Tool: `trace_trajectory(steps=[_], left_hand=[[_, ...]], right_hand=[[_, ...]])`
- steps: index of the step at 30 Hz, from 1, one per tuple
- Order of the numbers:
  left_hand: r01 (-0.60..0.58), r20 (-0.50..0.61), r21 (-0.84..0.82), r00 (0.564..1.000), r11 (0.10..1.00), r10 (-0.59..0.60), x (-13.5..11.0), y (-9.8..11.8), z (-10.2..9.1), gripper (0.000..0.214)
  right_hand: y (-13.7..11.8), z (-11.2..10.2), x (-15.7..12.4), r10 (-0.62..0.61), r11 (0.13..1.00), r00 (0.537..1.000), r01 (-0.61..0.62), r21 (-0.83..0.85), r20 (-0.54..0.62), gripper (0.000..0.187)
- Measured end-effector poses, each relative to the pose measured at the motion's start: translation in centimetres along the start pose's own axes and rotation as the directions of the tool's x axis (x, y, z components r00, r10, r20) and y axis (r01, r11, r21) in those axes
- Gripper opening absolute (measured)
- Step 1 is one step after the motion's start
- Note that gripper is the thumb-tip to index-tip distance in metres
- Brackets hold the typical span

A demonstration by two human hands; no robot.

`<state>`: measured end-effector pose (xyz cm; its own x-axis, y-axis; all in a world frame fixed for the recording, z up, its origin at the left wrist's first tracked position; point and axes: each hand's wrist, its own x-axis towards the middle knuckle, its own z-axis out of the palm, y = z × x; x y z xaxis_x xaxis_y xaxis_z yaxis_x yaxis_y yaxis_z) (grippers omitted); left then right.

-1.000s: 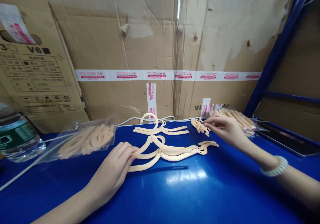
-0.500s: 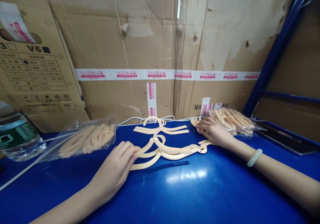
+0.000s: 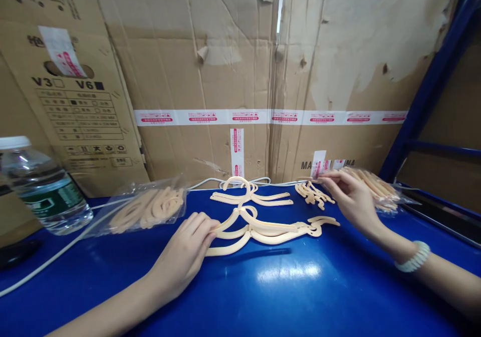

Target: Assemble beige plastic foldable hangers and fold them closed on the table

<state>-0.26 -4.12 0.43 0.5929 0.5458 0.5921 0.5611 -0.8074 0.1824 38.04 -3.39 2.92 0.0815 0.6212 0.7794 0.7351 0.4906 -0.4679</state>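
My left hand (image 3: 188,249) is closed in a pinch on the left arm of a beige plastic clothes hanger (image 3: 274,227), whose hook curls up at the far end. Under and beside it lie more curved beige hanger arms (image 3: 229,251), partly overlapping. My right hand (image 3: 355,199) pinches a thin beige plastic piece (image 3: 308,179), seen nearly edge-on, above a small pile of curved beige pieces (image 3: 312,194). A wavy beige piece (image 3: 323,221) rests at the hanger's right end. Behind the hanger are more flat beige arms (image 3: 276,202).
Clear bags of beige parts lie at the left (image 3: 146,209) and right (image 3: 376,189). A water bottle (image 3: 48,192) stands far left, near a white cable (image 3: 56,254). Cardboard (image 3: 203,81) walls the back of the blue table (image 3: 263,297); a dark flat device (image 3: 447,222) lies right.
My right hand has lifted from the small pile with a thin beige piece, uncovering the pile. My left hand keeps its pinch on the hanger. The view has shifted slightly left.
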Motion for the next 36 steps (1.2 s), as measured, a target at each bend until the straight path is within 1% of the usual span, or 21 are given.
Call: trace_trajectory(steps=[1,2,4,5,7,9,12,14,16,18,20,22,25,27,29,32,34,36], left_hand=[[0.003,0.001,-0.001,1.0,1.0,-0.003,0.0,0.0,0.0,0.02],[0.011,0.004,-0.003,1.0,1.0,-0.011,0.0,0.1,-0.1,0.02],[0.026,0.014,-0.005,1.0,1.0,-0.026,0.1,0.1,-0.1,0.02],[0.031,0.02,-0.007,0.999,0.999,-0.031,0.1,0.1,-0.1,0.019],[0.036,0.035,-0.009,0.999,0.999,-0.036,0.0,0.1,-0.1,0.019],[0.038,0.039,-0.012,0.999,0.999,-0.037,0.0,0.1,-0.1,0.02],[0.053,0.048,-0.014,0.997,0.999,-0.052,0.0,0.1,-0.1,0.02],[0.059,0.051,-0.016,0.997,0.998,-0.059,0.0,0.1,-0.2,0.019],[0.056,0.052,-0.017,0.997,0.998,-0.055,0.0,0.2,-0.2,0.019],[0.055,0.054,-0.021,0.997,0.998,-0.053,0.0,0.1,-0.2,0.019],[0.057,0.053,-0.03,0.997,0.998,-0.055,0.1,0.1,-0.2,0.019],[0.06,0.055,-0.038,0.997,0.997,-0.057,0.1,0.2,-0.2,0.019],[0.059,0.062,-0.038,0.997,0.998,-0.056,0.2,0.2,-0.2,0.019],[0.054,0.06,-0.04,0.997,0.998,-0.051,0.1,0.3,-0.2,0.018],[0.045,0.057,-0.048,0.997,0.998,-0.042,0.1,0.3,-0.2,0.018],[0.03,0.042,-0.063,0.999,0.998,-0.027,0.0,0.3,-0.1,0.018],[0.021,0.035,-0.071,0.999,0.997,-0.018,-0.1,0.3,0.0,0.018],[0.016,0.035,-0.077,0.999,0.997,-0.013,-0.1,0.2,0.0,0.019]], right_hand=[[-0.8,-0.1,-0.2,0.093,0.99,0.995,-0.091,0.108,-0.018,0.026],[-1.7,-0.2,-0.4,0.188,0.957,0.982,-0.18,0.228,-0.013,0.027],[-3.2,-0.1,-0.8,0.33,0.845,0.942,-0.326,0.425,0.066,0.032],[-3.9,0.1,-1.1,0.366,0.794,0.923,-0.377,0.476,0.121,0.035],[-4.8,0.4,-1.6,0.421,0.705,0.873,-0.486,0.516,0.247,0.041],[-5.2,0.9,-2.2,0.482,0.605,0.8,-0.599,0.525,0.357,0.046],[-5.3,1.5,-2.9,0.567,0.431,0.697,-0.705,0.562,0.44,0.041],[-5.2,1.7,-3.0,0.595,0.339,0.661,-0.723,0.603,0.458,0.04],[-5.1,1.7,-3.0,0.589,0.281,0.641,-0.733,0.619,0.492,0.043],[-5.0,1.7,-2.9,0.565,0.253,0.616,-0.763,0.595,0.549,0.044],[-4.8,1.6,-2.9,0.529,0.255,0.591,-0.795,0.551,0.608,0.037],[-4.5,1.6,-2.9,0.487,0.288,0.585,-0.809,0.513,0.649,0.033],[-4.1,1.6,-3.1,0.439,0.355,0.585,-0.81,0.467,0.681,0.035],[-4.2,1.5,-3.0,0.417,0.371,0.568,-0.819,0.438,0.709,0.034],[-4.5,1.4,-2.9,0.394,0.347,0.527,-0.844,0.41,0.753,0.033],[-5.2,1.1,-2.7,0.355,0.27,0.456,-0.886,0.377,0.816,0.032],[-5.6,1.0,-2.6,0.322,0.233,0.425,-0.902,0.364,0.846,0.032],[-5.8,1.0,-2.6,0.295,0.208,0.403,-0.912,0.354,0.866,0.033]])
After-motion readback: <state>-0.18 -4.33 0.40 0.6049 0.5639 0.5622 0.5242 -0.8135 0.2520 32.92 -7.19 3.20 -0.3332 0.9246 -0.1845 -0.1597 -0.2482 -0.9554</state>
